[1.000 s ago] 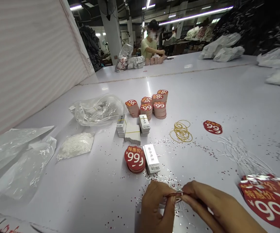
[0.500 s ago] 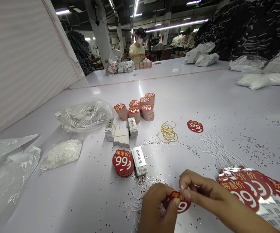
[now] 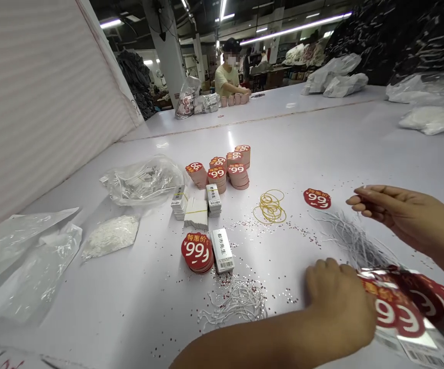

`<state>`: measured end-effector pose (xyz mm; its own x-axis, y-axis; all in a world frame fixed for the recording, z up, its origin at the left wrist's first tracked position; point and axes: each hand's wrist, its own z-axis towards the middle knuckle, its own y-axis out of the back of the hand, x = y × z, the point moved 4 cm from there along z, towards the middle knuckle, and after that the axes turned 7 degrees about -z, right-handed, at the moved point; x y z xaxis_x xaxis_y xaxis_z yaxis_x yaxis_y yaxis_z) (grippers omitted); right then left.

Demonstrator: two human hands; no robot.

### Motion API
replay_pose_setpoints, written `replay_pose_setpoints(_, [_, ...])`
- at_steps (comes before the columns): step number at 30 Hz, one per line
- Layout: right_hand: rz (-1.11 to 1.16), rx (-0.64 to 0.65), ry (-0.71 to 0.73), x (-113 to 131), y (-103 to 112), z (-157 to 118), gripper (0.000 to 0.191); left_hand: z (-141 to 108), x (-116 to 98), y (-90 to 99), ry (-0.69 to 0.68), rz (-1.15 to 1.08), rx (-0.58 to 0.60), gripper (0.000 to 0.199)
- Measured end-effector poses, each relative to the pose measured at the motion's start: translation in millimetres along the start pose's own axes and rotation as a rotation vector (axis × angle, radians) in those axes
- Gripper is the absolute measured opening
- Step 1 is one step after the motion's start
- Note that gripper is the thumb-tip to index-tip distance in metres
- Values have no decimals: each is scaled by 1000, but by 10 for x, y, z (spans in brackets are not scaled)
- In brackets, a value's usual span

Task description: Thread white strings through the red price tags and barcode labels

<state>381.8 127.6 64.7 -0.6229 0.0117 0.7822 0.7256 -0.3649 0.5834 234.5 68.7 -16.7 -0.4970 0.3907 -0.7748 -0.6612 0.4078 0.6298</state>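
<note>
My left hand (image 3: 335, 300) is closed, knuckles up, at the left edge of a pile of strung red price tags (image 3: 410, 318); whatever its fingers hold is hidden. Above the pile's white strings (image 3: 350, 236), my right hand (image 3: 402, 210) is raised with thumb and fingertips pinched together; anything between them is too small to make out. White barcode labels show under the red tags. Further left lies a tangle of loose white strings (image 3: 239, 305). Behind it stand a stack of round red tags (image 3: 197, 252) and a stack of white barcode cards (image 3: 222, 251).
Yellow rubber bands (image 3: 270, 207) and a single red tag (image 3: 317, 198) lie mid-table. Behind are several tag stacks (image 3: 217, 179) and banded white cards (image 3: 196, 213). Plastic bags (image 3: 141, 179) lie left. A co-worker (image 3: 227, 77) stands across the table.
Both hands have moved right from the front middle, where they worked on a red tag. The left is now at the tag pile, the right above the strings. The view has shifted slightly.
</note>
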Motion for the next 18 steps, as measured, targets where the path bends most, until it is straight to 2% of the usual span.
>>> replay_pose_setpoints(2, [-25, -7, -51, -97, -77, 6, 29, 39, -44, -60, -8, 40, 3, 41])
replay_pose_setpoints(3, [-66, -17, -65, -132, -119, -26, 32, 15, -56, -31, -19, 55, -4, 42])
replay_pose_setpoints(5, [-151, -23, -62, -162, -225, -171, 47, -118, -52, 172, -72, 59, -37, 42])
replay_pose_setpoints(6, [-176, -2, -47, -155, -302, -283, 51, -221, -28, 340, -110, 51, -55, 41])
replay_pose_setpoints(8, [-177, 96, 4, -81, -506, -565, 44, -463, 75, 799, -188, 22, -141, 34])
replay_pose_setpoints(10, [-162, 232, 75, 81, -752, -870, 31, -708, 280, 1352, -192, -48, -325, 24])
replay_pose_setpoints(12, [-152, 406, 181, 318, -1010, -1136, 26, -927, 569, 1858, -66, -49, -549, 23])
replay_pose_setpoints(14, [-134, 568, 278, 562, -1226, -1325, 29, -1115, 859, 2215, 105, 4, -739, 24])
replay_pose_setpoints(16, [-158, 664, 344, 744, -1371, -1438, 32, -1246, 1102, 2385, 269, 43, -823, 30])
replay_pose_setpoints(18, [-214, 709, 386, 825, -1451, -1521, 33, -1314, 1265, 2417, 365, 51, -826, 38])
